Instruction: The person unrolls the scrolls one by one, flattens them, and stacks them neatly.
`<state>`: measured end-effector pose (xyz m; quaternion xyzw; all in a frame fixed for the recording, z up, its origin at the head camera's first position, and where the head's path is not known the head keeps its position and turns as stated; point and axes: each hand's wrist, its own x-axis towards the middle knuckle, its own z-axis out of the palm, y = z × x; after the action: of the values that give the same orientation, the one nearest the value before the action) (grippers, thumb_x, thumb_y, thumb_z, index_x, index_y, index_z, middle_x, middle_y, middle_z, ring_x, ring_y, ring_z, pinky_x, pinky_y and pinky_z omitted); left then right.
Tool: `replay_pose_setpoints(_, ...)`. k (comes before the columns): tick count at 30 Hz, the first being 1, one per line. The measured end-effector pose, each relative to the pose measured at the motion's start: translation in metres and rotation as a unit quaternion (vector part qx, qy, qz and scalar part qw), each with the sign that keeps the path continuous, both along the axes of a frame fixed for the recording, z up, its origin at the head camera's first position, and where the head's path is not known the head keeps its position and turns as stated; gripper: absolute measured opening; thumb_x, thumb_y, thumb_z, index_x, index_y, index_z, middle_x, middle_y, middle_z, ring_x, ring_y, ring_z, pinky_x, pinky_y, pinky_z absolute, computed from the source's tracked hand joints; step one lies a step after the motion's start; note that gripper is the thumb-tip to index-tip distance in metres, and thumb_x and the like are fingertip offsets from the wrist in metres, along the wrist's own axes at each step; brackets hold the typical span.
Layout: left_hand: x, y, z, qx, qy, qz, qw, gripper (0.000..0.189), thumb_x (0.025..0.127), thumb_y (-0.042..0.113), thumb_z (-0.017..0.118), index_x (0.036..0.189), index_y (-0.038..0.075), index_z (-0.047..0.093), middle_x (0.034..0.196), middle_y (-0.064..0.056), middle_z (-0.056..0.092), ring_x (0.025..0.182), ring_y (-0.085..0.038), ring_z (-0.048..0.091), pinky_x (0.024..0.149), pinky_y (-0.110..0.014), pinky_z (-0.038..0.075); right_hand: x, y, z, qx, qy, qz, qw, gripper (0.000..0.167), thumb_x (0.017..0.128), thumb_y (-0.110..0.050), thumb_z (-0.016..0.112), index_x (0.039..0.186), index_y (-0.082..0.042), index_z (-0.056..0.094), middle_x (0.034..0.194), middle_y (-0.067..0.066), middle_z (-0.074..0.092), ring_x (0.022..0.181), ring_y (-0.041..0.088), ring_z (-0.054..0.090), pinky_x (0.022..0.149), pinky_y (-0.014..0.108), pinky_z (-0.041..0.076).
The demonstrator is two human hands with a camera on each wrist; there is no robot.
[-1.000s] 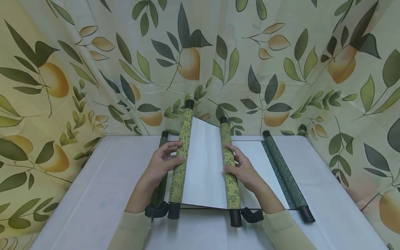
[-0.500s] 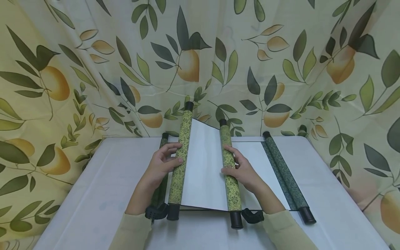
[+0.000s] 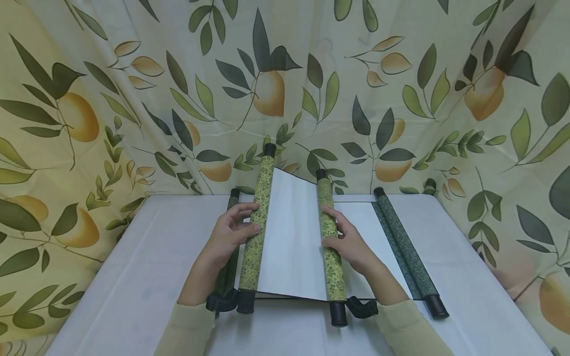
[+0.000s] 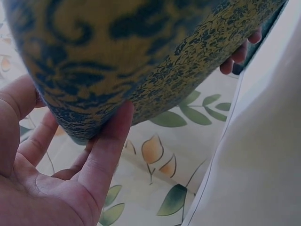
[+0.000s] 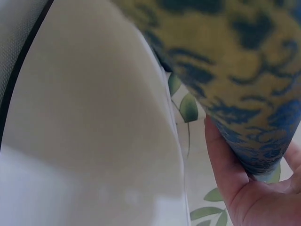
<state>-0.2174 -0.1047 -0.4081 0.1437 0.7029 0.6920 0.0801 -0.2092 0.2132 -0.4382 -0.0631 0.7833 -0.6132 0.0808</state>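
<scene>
A yellow-green patterned scroll stretches between the two hands, its white paper (image 3: pixel 294 237) showing between two rolls with black end knobs. On its left roll (image 3: pixel 255 247), the left hand (image 3: pixel 229 236) grips with the thumb in front and fingers round the outer side. The right hand (image 3: pixel 352 244) holds the right roll (image 3: pixel 330 227) near its middle. Both rolls slant, far ends raised. Close up, the left wrist view shows the patterned roll (image 4: pixel 108 61) between thumb and fingers; the right wrist view has the other roll (image 5: pixel 244 84) resting in the right hand (image 5: pixel 263 202).
Beneath the held scroll lies a dark green scroll, partly unrolled on the white-covered table (image 3: pixel 165 247). Its right roll (image 3: pixel 407 249) sits right of the hands, and its left roll (image 3: pixel 230 269) is partly hidden. A fruit-and-leaf patterned cloth (image 3: pixel 320 29) hangs behind.
The right hand and its roll have shifted slightly right, widening the white paper a little. The left hand keeps its grip nearly in place.
</scene>
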Motion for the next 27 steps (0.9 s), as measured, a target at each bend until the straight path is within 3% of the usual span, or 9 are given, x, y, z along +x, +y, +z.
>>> replay_pose_setpoints(4, -0.0002, -0.0009, 0.0008, 0.005, 0.007, -0.003, 1.0000, 0.048, 0.092, 0.014, 0.071, 0.137, 0.016, 0.055, 0.144, -0.013, 0.045, 0.113, -0.028, 0.061, 0.087, -0.041, 0.049, 0.0003, -0.0007, 0.0012, -0.001, 0.001, 0.003, 1.0000, 0.080, 0.090, -0.002, 0.063, 0.157, -0.028, 0.028, 0.154, 0.024, 0.029, 0.123, 0.038, 0.044, 0.085, 0.040, 0.052)
replay_pose_setpoints(10, 0.0001, -0.0011, 0.0018, 0.003, 0.012, -0.001, 0.9999, 0.048, 0.092, 0.016, 0.072, 0.137, 0.018, 0.055, 0.145, -0.012, 0.046, 0.116, -0.029, 0.060, 0.085, -0.040, 0.049, 0.0018, -0.0002, 0.0013, 0.006, -0.003, 0.012, 0.9999, 0.081, 0.090, -0.005, 0.069, 0.156, -0.029, 0.029, 0.147, 0.027, 0.034, 0.106, 0.035, 0.058, 0.081, 0.040, 0.055)
replay_pose_setpoints(16, 0.0019, -0.0017, 0.0025, 0.005, 0.014, -0.004, 0.9999, 0.049, 0.092, 0.015, 0.071, 0.138, 0.018, 0.054, 0.146, -0.012, 0.045, 0.121, -0.032, 0.057, 0.091, -0.043, 0.047, 0.0025, 0.0016, -0.0004, 0.008, -0.001, 0.007, 0.9999, 0.077, 0.089, -0.002, 0.063, 0.155, -0.024, 0.032, 0.148, 0.025, 0.033, 0.115, 0.037, 0.050, 0.082, 0.039, 0.054)
replay_pose_setpoints(22, 0.0029, -0.0024, 0.0029, 0.000, 0.013, -0.001, 0.9999, 0.049, 0.092, 0.015, 0.071, 0.138, 0.018, 0.054, 0.146, -0.012, 0.045, 0.123, -0.034, 0.056, 0.090, -0.042, 0.047, 0.0017, 0.0012, -0.0020, 0.015, -0.007, 0.014, 0.9998, 0.074, 0.090, -0.006, 0.069, 0.154, -0.023, 0.035, 0.142, 0.027, 0.039, 0.109, 0.036, 0.055, 0.080, 0.040, 0.055)
replay_pose_setpoints(27, 0.0034, -0.0026, 0.0038, 0.002, 0.016, -0.003, 0.9999, 0.048, 0.092, 0.016, 0.071, 0.137, 0.018, 0.054, 0.147, -0.011, 0.045, 0.122, -0.032, 0.056, 0.092, -0.045, 0.046, 0.0017, 0.0020, -0.0036, 0.018, -0.003, 0.009, 0.9998, 0.073, 0.090, -0.002, 0.064, 0.154, -0.021, 0.035, 0.147, 0.027, 0.036, 0.113, 0.037, 0.053, 0.080, 0.040, 0.055)
